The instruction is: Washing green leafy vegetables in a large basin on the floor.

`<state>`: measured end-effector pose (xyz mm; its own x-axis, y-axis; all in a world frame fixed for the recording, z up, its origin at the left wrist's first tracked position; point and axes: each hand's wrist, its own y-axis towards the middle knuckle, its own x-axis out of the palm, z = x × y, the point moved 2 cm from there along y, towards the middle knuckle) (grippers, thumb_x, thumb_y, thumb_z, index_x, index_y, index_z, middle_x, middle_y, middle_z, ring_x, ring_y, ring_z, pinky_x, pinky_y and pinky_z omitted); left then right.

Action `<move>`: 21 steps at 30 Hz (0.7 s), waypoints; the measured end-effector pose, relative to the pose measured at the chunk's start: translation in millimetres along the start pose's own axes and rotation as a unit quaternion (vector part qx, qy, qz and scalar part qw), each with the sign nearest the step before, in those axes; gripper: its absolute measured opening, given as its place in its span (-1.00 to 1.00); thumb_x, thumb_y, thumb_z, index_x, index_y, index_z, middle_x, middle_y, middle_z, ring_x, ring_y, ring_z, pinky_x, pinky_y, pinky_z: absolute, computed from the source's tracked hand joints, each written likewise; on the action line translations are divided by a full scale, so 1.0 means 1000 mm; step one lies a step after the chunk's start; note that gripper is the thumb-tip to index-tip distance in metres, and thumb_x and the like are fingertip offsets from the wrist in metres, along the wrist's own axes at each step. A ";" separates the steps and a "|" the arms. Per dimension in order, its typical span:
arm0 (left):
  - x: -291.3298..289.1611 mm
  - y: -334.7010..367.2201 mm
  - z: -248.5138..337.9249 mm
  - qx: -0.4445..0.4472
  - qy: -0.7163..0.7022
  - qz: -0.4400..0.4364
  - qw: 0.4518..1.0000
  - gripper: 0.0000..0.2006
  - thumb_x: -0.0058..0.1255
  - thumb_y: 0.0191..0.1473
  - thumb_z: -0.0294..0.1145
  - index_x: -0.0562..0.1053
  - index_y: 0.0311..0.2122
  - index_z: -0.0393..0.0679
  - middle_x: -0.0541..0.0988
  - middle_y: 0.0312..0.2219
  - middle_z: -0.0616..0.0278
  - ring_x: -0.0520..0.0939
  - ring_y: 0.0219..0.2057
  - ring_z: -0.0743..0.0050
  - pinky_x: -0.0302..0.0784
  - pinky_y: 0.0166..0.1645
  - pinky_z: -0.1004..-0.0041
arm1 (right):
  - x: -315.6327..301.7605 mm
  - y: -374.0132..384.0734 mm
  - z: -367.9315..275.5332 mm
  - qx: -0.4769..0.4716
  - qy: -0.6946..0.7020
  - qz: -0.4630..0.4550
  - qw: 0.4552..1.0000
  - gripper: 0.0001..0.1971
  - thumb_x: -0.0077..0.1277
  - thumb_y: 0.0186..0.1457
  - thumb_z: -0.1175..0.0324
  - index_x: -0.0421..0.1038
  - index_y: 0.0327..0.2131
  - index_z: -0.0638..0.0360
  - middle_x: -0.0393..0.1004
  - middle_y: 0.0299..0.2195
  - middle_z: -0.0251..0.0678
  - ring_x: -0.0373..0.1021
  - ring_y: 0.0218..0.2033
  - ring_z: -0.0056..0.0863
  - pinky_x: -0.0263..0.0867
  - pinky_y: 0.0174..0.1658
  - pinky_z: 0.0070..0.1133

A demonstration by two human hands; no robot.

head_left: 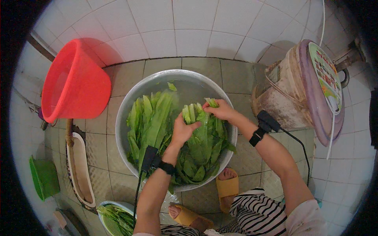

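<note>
A large round metal basin [121, 114] holds water and many long green lettuce leaves [154, 118]. Over the right half of the basin, my left hand [183, 129] is closed round the pale stem ends of a bunch of leaves [202, 137], whose tips hang down toward me. My right hand [221, 111] is beside it, fingers closed on the stem end of a leaf [212, 102] at the bunch's right edge. A loose leaf piece [172, 86] floats near the far rim. Each wrist wears a black strap with a small cabled box.
At the left stands a red bucket [90, 90] with a squat trough [80, 169] and green bin [45, 177] below it. A bowl of greens [118, 218] is near my left forearm. A stained bucket [281, 94] with a purple lid [311, 78] stands right.
</note>
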<state>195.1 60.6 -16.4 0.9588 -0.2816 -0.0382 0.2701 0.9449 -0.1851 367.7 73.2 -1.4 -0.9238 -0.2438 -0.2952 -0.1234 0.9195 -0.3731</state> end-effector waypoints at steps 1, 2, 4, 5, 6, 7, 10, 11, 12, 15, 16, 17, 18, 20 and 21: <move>-0.001 -0.002 0.002 -0.005 0.004 -0.009 1.000 -0.50 0.16 -0.40 -0.50 0.26 -0.23 -0.30 0.44 -0.34 0.19 0.45 -0.31 0.46 0.32 -0.18 0.50 | 0.000 0.000 0.000 0.000 0.000 0.000 1.000 -0.63 -0.07 -0.09 0.06 0.38 -0.38 0.20 0.41 -0.48 -0.39 0.30 -0.46 -0.59 0.22 -0.34 -0.58; 0.000 -0.002 0.001 -0.005 0.004 -0.010 1.000 -0.50 0.16 -0.40 -0.50 0.26 -0.23 -0.30 0.44 -0.34 0.19 0.45 -0.31 0.46 0.32 -0.18 0.50 | 0.000 0.000 0.002 0.029 0.033 0.011 0.999 -0.65 -0.04 -0.10 0.08 0.38 -0.40 0.20 0.41 -0.49 -0.40 0.29 -0.48 -0.60 0.22 -0.36 -0.60; -0.003 -0.003 -0.005 -0.042 -0.055 0.066 0.995 -0.53 0.13 -0.41 -0.55 0.28 -0.24 -0.29 0.44 -0.36 0.20 0.45 -0.32 0.45 0.32 -0.20 0.50 | 0.002 -0.003 -0.005 0.056 0.066 0.019 0.996 -0.66 -0.02 -0.11 0.10 0.38 -0.41 0.21 0.41 -0.50 -0.40 0.29 -0.49 -0.61 0.22 -0.38 -0.61; -0.004 -0.003 -0.008 -0.042 -0.055 0.067 0.995 -0.53 0.13 -0.41 -0.55 0.28 -0.24 -0.29 0.44 -0.36 0.20 0.45 -0.32 0.45 0.32 -0.20 0.50 | 0.004 -0.007 -0.008 0.086 0.074 0.010 0.993 -0.67 0.00 -0.13 0.12 0.38 -0.42 0.22 0.41 -0.50 -0.39 0.29 -0.49 -0.61 0.22 -0.38 -0.61; -0.006 -0.003 -0.010 -0.062 -0.086 0.062 0.992 -0.56 0.11 -0.36 -0.53 0.29 -0.24 -0.27 0.45 -0.38 0.22 0.46 -0.34 0.43 0.34 -0.20 0.47 | 0.007 -0.010 -0.010 0.116 0.083 0.000 0.990 -0.68 0.02 -0.14 0.15 0.38 -0.42 0.23 0.41 -0.50 -0.38 0.29 -0.49 -0.61 0.22 -0.38 -0.62; -0.008 -0.003 -0.013 -0.082 -0.117 0.057 0.988 -0.60 0.10 -0.31 -0.50 0.29 -0.25 -0.25 0.45 -0.39 0.23 0.47 -0.35 0.41 0.36 -0.21 0.45 | 0.010 -0.010 -0.008 0.115 0.084 -0.002 0.990 -0.68 0.02 -0.14 0.15 0.38 -0.42 0.23 0.41 -0.50 -0.38 0.29 -0.49 -0.61 0.22 -0.38 -0.62; -0.009 0.001 -0.016 -0.146 -0.195 0.066 0.968 -0.74 0.06 -0.22 -0.41 0.35 -0.36 -0.26 0.43 -0.45 0.24 0.44 -0.41 0.50 0.34 -0.31 0.51 | 0.019 -0.013 -0.001 0.018 0.053 -0.010 0.998 -0.67 0.03 -0.15 0.15 0.37 -0.41 0.24 0.41 -0.48 -0.36 0.30 -0.47 -0.60 0.23 -0.36 -0.59; -0.010 0.002 -0.015 -0.145 -0.196 0.065 0.968 -0.74 0.06 -0.22 -0.41 0.35 -0.36 -0.26 0.43 -0.45 0.24 0.44 -0.41 0.50 0.34 -0.31 0.51 | 0.020 -0.014 0.001 0.001 0.061 0.017 0.998 -0.67 0.03 -0.15 0.15 0.37 -0.40 0.24 0.41 -0.46 -0.36 0.31 -0.45 -0.59 0.24 -0.34 -0.59; -0.010 0.002 -0.013 -0.155 -0.186 0.060 0.968 -0.77 0.03 -0.18 -0.38 0.35 -0.37 -0.24 0.42 -0.48 0.26 0.43 -0.47 0.52 0.34 -0.37 0.52 | 0.020 -0.013 0.004 -0.015 0.070 0.044 0.996 -0.66 0.04 -0.15 0.15 0.37 -0.39 0.24 0.41 -0.45 -0.35 0.31 -0.44 -0.58 0.24 -0.32 -0.58; -0.010 0.005 -0.011 -0.183 -0.184 0.059 0.964 -0.79 0.00 -0.14 -0.35 0.36 -0.38 -0.23 0.41 -0.53 0.30 0.42 -0.56 0.55 0.33 -0.46 0.54 | 0.021 -0.010 0.009 -0.034 0.099 0.133 0.986 -0.65 0.04 -0.16 0.17 0.36 -0.36 0.25 0.41 -0.43 -0.33 0.32 -0.42 -0.55 0.24 -0.30 -0.59; -0.010 0.004 -0.012 -0.202 -0.191 0.063 0.958 -0.80 -0.01 -0.13 -0.35 0.36 -0.39 -0.23 0.41 -0.56 0.31 0.41 -0.60 0.56 0.33 -0.51 0.56 | 0.021 -0.008 0.009 -0.034 0.099 0.132 0.986 -0.65 0.04 -0.16 0.17 0.36 -0.36 0.25 0.41 -0.43 -0.33 0.32 -0.42 -0.55 0.24 -0.30 -0.59; -0.009 0.003 -0.012 -0.203 -0.191 0.064 0.958 -0.80 -0.01 -0.13 -0.35 0.36 -0.39 -0.23 0.41 -0.56 0.31 0.41 -0.60 0.56 0.33 -0.51 0.56 | 0.021 -0.004 0.009 -0.022 0.109 0.110 0.988 -0.64 0.05 -0.16 0.17 0.36 -0.34 0.27 0.42 -0.42 -0.32 0.33 -0.41 -0.54 0.24 -0.29 -0.58; -0.008 0.003 -0.012 -0.216 -0.220 0.036 0.951 -0.79 0.00 -0.14 -0.37 0.35 -0.36 -0.24 0.41 -0.53 0.30 0.42 -0.56 0.54 0.33 -0.46 0.53 | 0.022 -0.001 0.006 -0.013 0.120 0.089 0.989 -0.63 0.05 -0.17 0.18 0.35 -0.33 0.28 0.42 -0.42 -0.31 0.33 -0.40 -0.53 0.24 -0.29 -0.58; -0.006 0.004 -0.018 -0.228 -0.248 0.009 0.942 -0.77 0.00 -0.15 -0.39 0.34 -0.34 -0.25 0.41 -0.51 0.29 0.43 -0.52 0.51 0.34 -0.41 0.50 | 0.021 0.002 0.000 0.016 0.077 0.024 0.997 -0.61 0.05 -0.17 0.17 0.35 -0.32 0.29 0.42 -0.41 -0.29 0.33 -0.40 -0.53 0.24 -0.29 -0.58; -0.002 0.005 -0.020 -0.195 -0.211 -0.017 0.958 -0.74 -0.01 -0.18 -0.43 0.32 -0.30 -0.26 0.41 -0.47 0.27 0.43 -0.46 0.47 0.33 -0.35 0.47 | 0.022 0.002 -0.001 0.047 0.032 -0.040 0.998 -0.60 0.05 -0.17 0.17 0.34 -0.31 0.29 0.42 -0.40 -0.27 0.33 -0.40 -0.53 0.24 -0.29 -0.57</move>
<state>192.9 62.2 -36.9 0.9228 -0.1403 0.3588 0.3264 0.7797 -0.5344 346.3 70.2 -7.6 -0.9337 -0.2931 -0.2056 -0.1664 0.8638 -0.4755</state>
